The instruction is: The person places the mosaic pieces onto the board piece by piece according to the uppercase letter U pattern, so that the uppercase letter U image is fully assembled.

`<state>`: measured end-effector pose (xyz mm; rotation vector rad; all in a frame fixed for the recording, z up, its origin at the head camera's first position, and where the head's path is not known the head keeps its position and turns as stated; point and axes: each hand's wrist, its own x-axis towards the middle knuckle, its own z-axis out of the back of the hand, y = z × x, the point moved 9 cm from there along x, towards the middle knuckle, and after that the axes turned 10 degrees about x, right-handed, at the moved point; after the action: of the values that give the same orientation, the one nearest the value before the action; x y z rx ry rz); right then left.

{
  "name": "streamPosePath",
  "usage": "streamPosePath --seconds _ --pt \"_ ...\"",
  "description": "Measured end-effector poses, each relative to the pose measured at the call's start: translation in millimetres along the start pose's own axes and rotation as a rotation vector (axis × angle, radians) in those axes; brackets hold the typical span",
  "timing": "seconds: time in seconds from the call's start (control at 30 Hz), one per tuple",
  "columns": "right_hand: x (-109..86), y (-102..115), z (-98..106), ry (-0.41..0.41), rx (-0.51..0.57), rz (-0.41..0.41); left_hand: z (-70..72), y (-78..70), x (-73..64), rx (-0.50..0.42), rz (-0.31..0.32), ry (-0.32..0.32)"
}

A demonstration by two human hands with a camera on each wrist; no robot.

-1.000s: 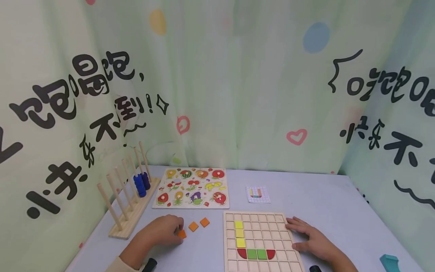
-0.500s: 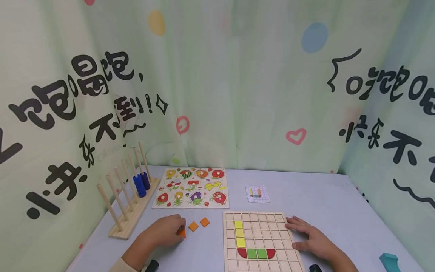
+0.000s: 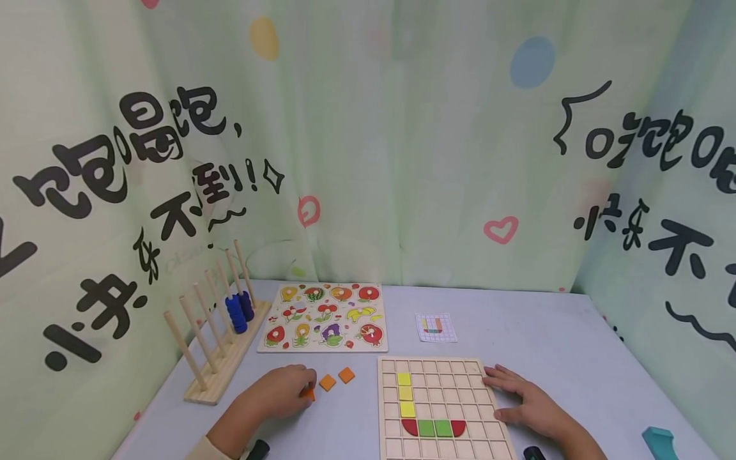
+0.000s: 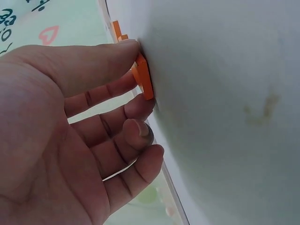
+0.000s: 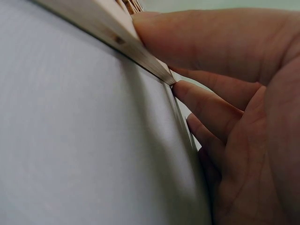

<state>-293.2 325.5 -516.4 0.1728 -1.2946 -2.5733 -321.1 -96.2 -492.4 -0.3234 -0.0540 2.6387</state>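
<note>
At the table's left, my left hand (image 3: pixel 285 390) pinches an orange square tile (image 3: pixel 308 394) between thumb and fingers. In the left wrist view that tile (image 4: pixel 146 77) sits at the tabletop, partly covered by the thumb. Two more orange tiles (image 3: pixel 327 383) lie just beyond the fingertips. My right hand (image 3: pixel 526 404) rests against the right edge of a wooden grid board (image 3: pixel 485 441), its fingers fairly straight. The thumb touches the board's side (image 5: pixel 136 51) in the right wrist view. On the grid, yellow squares (image 3: pixel 405 393) stand in a column above a row of red quarter-rounds (image 3: pixel 458 428) and green squares (image 3: pixel 425 429).
A small pattern card (image 3: pixel 436 328) lies behind the board. A fruit puzzle (image 3: pixel 324 318) is at the back left, beside a wooden peg stand (image 3: pixel 227 377) with blue beads. A teal block (image 3: pixel 660 442) sits at front right. Printed curtains surround the table.
The left hand has shifted slightly right and away from the body around the orange tile, covering more of it. The right hand stays at the board's edge.
</note>
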Motion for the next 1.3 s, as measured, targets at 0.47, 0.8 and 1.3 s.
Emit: streamPosePath --seconds 0.47,0.8,1.3 --pt "2.3 1 1 0.006 0.002 0.023 10.7 -8.2 7.0 0.038 -0.027 -0.051" --pt "0.8 -2 0 0.008 0.020 -0.005 24.8 -33.8 24.6 0.056 -0.089 -0.109" --pt "0.5 -2 0 0.004 0.010 0.010 29.8 -76.3 40.8 0.094 -0.166 -0.140"
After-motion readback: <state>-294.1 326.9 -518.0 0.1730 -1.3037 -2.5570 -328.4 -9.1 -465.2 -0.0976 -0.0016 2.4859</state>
